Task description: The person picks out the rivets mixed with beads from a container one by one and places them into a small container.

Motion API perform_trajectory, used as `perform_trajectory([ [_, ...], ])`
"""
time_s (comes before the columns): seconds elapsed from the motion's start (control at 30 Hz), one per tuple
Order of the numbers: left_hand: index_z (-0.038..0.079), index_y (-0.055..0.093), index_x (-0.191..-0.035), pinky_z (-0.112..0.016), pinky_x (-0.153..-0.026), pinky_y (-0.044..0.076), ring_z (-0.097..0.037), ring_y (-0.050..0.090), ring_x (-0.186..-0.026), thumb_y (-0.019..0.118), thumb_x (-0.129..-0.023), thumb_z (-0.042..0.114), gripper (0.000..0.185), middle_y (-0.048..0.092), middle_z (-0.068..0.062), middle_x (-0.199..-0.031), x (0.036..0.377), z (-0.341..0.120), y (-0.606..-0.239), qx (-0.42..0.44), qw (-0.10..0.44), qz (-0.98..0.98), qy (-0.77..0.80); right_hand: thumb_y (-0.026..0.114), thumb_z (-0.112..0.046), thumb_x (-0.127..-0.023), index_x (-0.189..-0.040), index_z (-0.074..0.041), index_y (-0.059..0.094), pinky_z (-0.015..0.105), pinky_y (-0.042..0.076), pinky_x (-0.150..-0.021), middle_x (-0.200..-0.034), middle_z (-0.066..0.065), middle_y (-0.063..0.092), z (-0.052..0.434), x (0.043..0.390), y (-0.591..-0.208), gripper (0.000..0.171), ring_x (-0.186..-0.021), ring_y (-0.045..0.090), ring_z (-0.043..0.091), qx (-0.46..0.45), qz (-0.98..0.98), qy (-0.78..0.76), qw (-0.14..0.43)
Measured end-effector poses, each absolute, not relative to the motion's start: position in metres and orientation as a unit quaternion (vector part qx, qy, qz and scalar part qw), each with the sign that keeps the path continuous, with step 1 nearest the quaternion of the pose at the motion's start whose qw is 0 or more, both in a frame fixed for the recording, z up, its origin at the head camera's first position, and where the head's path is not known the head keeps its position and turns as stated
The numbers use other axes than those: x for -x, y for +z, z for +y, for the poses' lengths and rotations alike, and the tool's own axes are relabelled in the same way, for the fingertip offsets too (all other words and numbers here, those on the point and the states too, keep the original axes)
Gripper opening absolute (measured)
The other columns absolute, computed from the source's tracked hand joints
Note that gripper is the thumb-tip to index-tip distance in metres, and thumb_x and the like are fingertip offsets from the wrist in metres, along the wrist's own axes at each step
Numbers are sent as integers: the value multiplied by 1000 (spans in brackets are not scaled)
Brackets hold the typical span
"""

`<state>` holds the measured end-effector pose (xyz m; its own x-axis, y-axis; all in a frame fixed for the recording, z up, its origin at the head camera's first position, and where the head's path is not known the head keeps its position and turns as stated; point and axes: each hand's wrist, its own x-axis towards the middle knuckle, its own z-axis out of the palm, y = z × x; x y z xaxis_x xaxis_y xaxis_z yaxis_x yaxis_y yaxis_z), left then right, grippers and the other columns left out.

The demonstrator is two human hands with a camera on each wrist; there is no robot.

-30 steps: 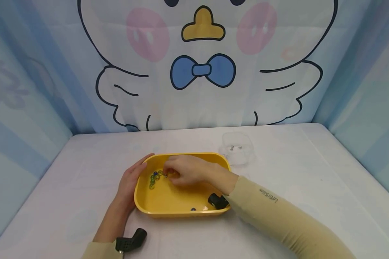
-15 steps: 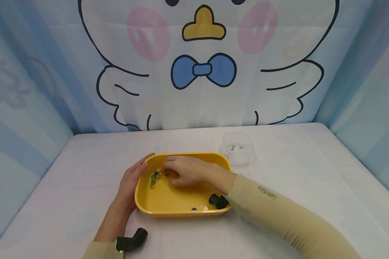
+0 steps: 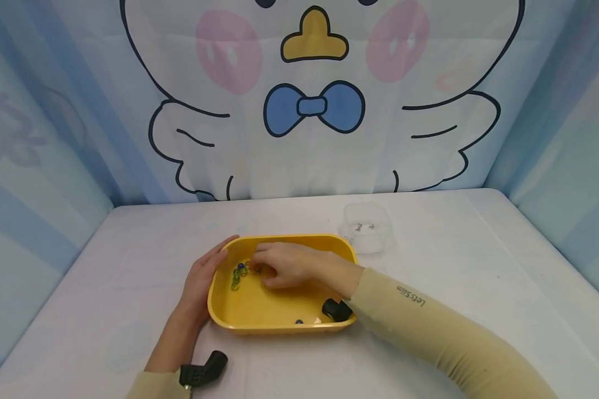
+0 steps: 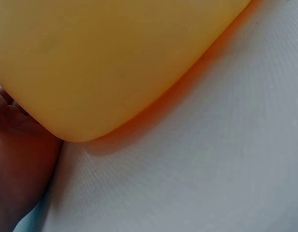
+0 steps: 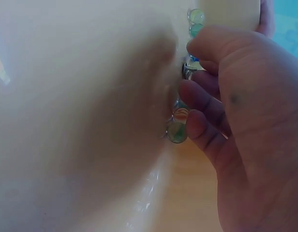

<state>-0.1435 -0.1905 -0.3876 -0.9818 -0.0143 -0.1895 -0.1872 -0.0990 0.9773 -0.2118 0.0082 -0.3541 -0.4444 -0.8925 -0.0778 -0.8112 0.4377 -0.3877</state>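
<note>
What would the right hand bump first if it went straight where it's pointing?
The right hand would probably meet the marbles in the yellow tray first, though depth is hard to judge.

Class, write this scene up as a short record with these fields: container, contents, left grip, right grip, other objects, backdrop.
Container: yellow tray on a white-covered table
Contents: glass marbles grouped toward the left end, mostly green and yellow; a lone blue marble by the front wall
Left grip: rests against the tray's left side
Right grip: inside the tray, fingers bent beside the marbles and a small metal piece; pinching unclear
Other objects: clear container behind the tray's right end, with small silvery pieces
Backdrop: cartoon-printed cloth
</note>
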Motion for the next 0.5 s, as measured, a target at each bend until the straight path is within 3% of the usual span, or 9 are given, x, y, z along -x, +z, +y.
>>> perform_trajectory([
  [0.5, 18, 45, -154, -23, -109, 38, -10, 41, -139, 41, -109, 33, 47, 43, 4, -154, 144, -191, -388, 77, 57, 666, 740, 67, -13, -97, -111, -13, 71, 13, 46, -85, -104, -5, 59, 8, 210, -352, 15, -92, 54, 9, 516, 833, -126, 153],
])
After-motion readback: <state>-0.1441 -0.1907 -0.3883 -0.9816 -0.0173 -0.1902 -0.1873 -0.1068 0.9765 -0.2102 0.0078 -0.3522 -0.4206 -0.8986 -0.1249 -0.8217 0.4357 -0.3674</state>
